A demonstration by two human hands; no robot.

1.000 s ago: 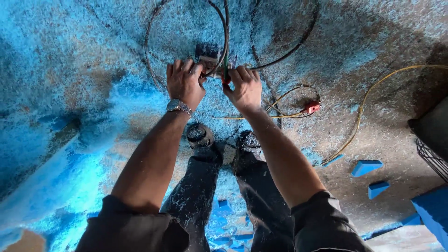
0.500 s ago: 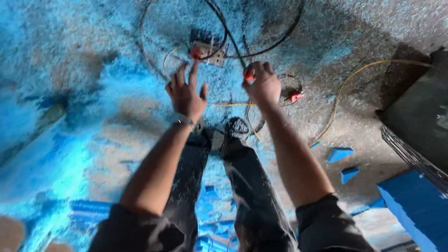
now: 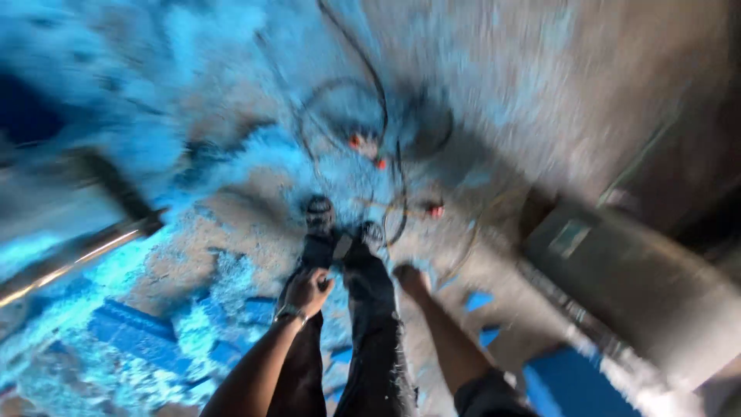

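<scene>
— What does the head view show of the hands?
— It is blurred. The left hand (image 3: pixel 307 292) hangs beside the dark trouser leg (image 3: pixel 372 340), fingers loosely curled, holding nothing, a wristwatch (image 3: pixel 289 314) on the wrist. The right hand (image 3: pixel 411 279) hangs on the other side; whether it is spread or closed, I cannot tell.
— And the cables?
— The black cable loops (image 3: pixel 363 131) lie on the dusty blue floor (image 3: pixel 193 255) beyond the shoes (image 3: pixel 319 212), well apart from both hands, with small red plugs (image 3: pixel 437 210) among them.
</scene>
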